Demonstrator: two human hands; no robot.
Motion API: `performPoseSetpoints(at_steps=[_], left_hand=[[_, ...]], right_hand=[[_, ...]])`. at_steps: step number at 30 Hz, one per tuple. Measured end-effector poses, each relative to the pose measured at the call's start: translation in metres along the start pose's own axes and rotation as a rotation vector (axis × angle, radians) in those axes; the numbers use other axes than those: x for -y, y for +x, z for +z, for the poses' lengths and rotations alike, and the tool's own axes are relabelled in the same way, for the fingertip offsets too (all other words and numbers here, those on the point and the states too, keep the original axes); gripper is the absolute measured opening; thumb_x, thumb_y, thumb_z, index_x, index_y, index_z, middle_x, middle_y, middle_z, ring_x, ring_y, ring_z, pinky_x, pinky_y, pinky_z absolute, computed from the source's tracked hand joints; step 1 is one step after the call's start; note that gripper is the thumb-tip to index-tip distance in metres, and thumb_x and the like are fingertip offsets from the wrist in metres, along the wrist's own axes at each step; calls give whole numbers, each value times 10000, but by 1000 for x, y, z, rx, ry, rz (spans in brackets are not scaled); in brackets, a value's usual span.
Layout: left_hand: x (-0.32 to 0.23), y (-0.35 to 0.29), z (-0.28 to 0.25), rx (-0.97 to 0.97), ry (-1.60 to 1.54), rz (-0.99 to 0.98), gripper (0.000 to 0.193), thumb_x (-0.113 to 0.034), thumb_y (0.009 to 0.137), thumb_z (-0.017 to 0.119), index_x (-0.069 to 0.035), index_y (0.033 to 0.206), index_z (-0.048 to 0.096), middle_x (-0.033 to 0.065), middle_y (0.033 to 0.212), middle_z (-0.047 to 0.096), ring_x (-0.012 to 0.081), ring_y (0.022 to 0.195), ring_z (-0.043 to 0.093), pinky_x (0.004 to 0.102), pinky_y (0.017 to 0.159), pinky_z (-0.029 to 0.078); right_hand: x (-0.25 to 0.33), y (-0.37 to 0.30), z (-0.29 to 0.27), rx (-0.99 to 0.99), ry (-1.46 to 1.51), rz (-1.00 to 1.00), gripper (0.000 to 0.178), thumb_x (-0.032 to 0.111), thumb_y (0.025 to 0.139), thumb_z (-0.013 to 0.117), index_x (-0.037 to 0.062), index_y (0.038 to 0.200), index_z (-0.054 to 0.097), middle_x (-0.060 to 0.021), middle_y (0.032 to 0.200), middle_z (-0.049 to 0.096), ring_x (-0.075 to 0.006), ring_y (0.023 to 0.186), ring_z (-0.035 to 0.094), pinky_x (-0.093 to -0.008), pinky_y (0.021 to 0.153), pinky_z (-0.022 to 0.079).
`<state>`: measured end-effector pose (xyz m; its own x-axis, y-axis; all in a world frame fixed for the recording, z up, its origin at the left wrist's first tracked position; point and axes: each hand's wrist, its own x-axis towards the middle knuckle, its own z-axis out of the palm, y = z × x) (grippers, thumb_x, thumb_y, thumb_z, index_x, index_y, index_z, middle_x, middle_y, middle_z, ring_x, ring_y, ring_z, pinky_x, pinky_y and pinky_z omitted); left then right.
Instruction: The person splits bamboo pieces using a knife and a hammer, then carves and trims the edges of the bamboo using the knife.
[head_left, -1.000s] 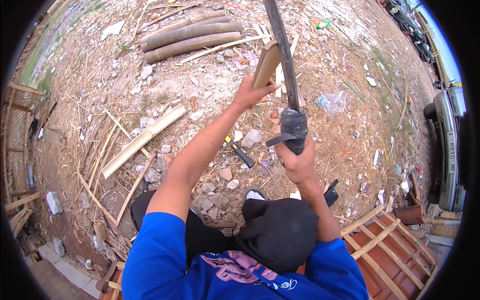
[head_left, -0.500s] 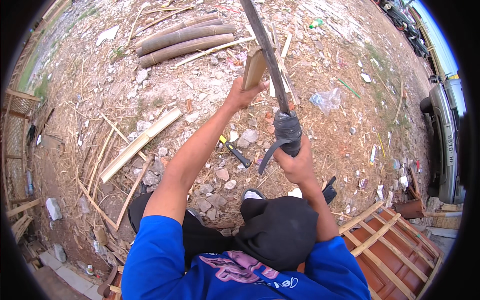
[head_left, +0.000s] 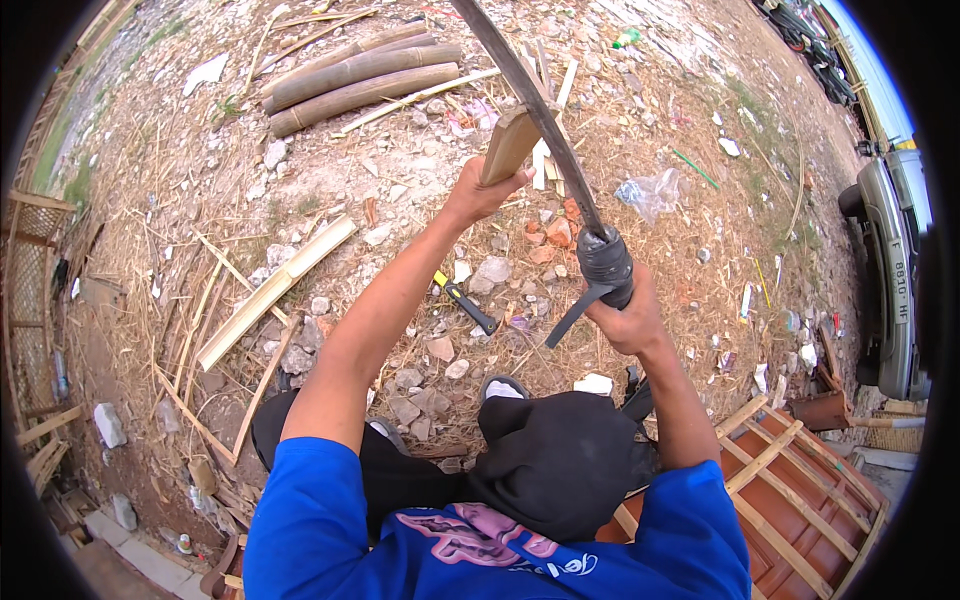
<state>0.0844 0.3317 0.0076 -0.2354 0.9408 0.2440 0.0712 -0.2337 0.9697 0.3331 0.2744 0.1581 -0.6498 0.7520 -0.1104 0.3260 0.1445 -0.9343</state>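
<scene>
My left hand [head_left: 484,193] grips the lower end of a short split bamboo piece [head_left: 511,146], which leans up and slightly right. In my right hand [head_left: 634,316] is a machete, its handle [head_left: 606,268] wrapped in black tape with a loose strip hanging off. The long dark blade [head_left: 545,118] slants up and left, crossing in front of the bamboo's upper right edge. Whether blade and bamboo touch I cannot tell. Below my left hand, a yellow-and-black hand tool [head_left: 465,303] lies on the ground.
Several bamboo poles [head_left: 365,90] lie at the far left. A split bamboo length [head_left: 278,292] rests nearer on the left. Crumpled clear plastic [head_left: 650,193] is right of the blade. A wooden slatted frame [head_left: 775,458] stands near right; a parked vehicle [head_left: 890,275] is beyond. Stones and straw cover the ground.
My right hand has moved right and slightly nearer, and the machete now tilts further left. My left hand keeps its hold on the bamboo, which leans a little more.
</scene>
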Motion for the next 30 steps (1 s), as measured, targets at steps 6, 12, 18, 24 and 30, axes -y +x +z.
performPoseSetpoints(at_steps=[6, 12, 18, 24, 30], left_hand=[[0, 5, 9, -53, -39, -39, 331, -274, 890, 738, -58, 693, 582, -48, 588, 487, 66, 533, 427, 282, 488, 357], [8, 2, 6, -45, -33, 49, 293, -254, 889, 739, -46, 734, 603, -40, 602, 506, 68, 544, 450, 281, 492, 376], [5, -5, 3, -98, -14, 137, 268, -245, 886, 739, -24, 771, 641, -23, 622, 555, 68, 569, 495, 286, 513, 402], [-98, 37, 6, -34, 106, 128, 326, -334, 871, 744, -26, 777, 693, -27, 575, 555, 63, 558, 492, 265, 513, 394], [-4, -12, -19, 179, 289, -60, 495, -354, 789, 816, -32, 1122, 641, 107, 995, 695, 201, 947, 658, 351, 854, 513]], right_hand=[[10, -4, 9, -51, 141, 39, 245, 66, 783, 675, 8, 985, 549, -14, 762, 597, -90, 693, 563, -266, 627, 463], [35, -28, 30, -100, 188, 144, 103, 86, 777, 653, 22, 839, 602, 29, 711, 570, -68, 670, 503, -278, 618, 428], [39, -34, 39, -111, 184, 103, 139, 94, 796, 659, 27, 907, 612, 18, 749, 601, -73, 694, 542, -276, 655, 451], [80, -50, 24, -294, 293, -9, 188, -19, 810, 604, 16, 963, 502, 11, 670, 501, -52, 517, 428, -226, 515, 364], [33, -1, 32, -184, 393, 183, 154, 35, 816, 633, 35, 907, 509, 31, 576, 444, -48, 491, 396, -233, 463, 295]])
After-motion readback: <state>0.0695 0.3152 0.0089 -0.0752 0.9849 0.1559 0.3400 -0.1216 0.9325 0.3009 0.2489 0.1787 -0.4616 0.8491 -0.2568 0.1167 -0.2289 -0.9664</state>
